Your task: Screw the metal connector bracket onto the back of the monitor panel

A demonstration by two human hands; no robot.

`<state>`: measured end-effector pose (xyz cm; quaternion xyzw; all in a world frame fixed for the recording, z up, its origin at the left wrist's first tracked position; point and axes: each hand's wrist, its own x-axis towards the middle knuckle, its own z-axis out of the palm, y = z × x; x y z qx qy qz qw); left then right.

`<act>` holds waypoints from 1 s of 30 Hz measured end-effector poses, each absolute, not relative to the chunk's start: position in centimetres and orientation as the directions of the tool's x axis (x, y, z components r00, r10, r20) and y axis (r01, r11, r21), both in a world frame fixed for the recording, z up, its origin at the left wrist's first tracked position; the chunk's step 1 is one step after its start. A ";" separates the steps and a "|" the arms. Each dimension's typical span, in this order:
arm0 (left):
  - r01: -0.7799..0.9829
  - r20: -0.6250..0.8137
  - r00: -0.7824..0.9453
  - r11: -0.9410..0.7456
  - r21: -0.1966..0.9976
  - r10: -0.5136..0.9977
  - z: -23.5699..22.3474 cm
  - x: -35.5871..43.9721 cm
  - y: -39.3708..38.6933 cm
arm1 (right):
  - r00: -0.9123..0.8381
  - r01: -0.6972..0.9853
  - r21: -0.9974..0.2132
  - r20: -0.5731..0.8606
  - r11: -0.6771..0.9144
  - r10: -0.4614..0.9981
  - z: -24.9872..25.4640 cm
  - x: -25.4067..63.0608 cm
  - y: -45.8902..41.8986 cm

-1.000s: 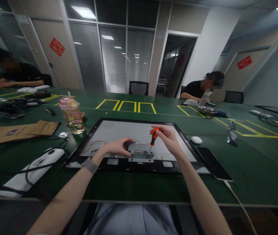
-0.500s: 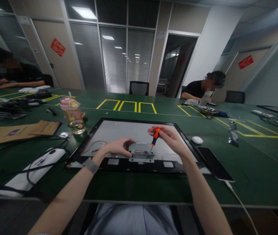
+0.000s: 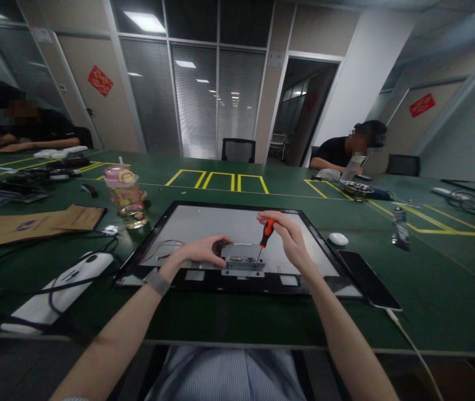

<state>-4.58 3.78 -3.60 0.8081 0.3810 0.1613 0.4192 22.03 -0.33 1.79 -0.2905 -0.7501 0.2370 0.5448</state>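
A flat display panel (image 3: 220, 220) with a black frame lies on the green table before me. Near its front edge sits a metal bracket (image 3: 243, 273) with connector ports along its face. My left hand (image 3: 206, 250) grips the bracket's left end, thumb in front and fingers behind. In my right hand (image 3: 289, 234) is an orange and black screwdriver (image 3: 267, 233), held by its handle and slightly tilted. Its shaft points down to the right part of the bracket; the tip's exact seat is too small to tell. Thin wires (image 3: 162, 248) lie left of the bracket.
Left of the panel are a pink-lidded bottle (image 3: 126, 197), a paper bag (image 3: 32, 225) and a white power strip (image 3: 59, 289) with black cables. On the right lie a phone (image 3: 368, 278) on a cable and a white case (image 3: 338, 239). Two people sit across the table.
My right hand has turned slightly around the screwdriver handle, its fingers shifting a little. The left hand stays on the bracket, and the panel has not moved on the table.
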 end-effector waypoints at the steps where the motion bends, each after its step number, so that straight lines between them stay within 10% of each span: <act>1: 0.484 -0.062 0.656 -0.357 0.799 0.752 -3.5 -4.5 3.7 | -0.271 0.128 -0.708 0.649 0.695 0.711 1.8 22.0 -0.3; 20: 0.466 -0.054 0.654 -0.346 0.814 0.755 -3.7 -4.6 3.8 | -0.095 0.349 -0.585 0.755 0.732 0.649 1.3 21.2 -0.4; 30: 0.488 -0.059 0.649 -0.355 0.798 0.758 -3.7 -4.6 3.9 | -0.249 -0.140 -0.830 0.557 0.540 0.792 0.7 21.0 0.2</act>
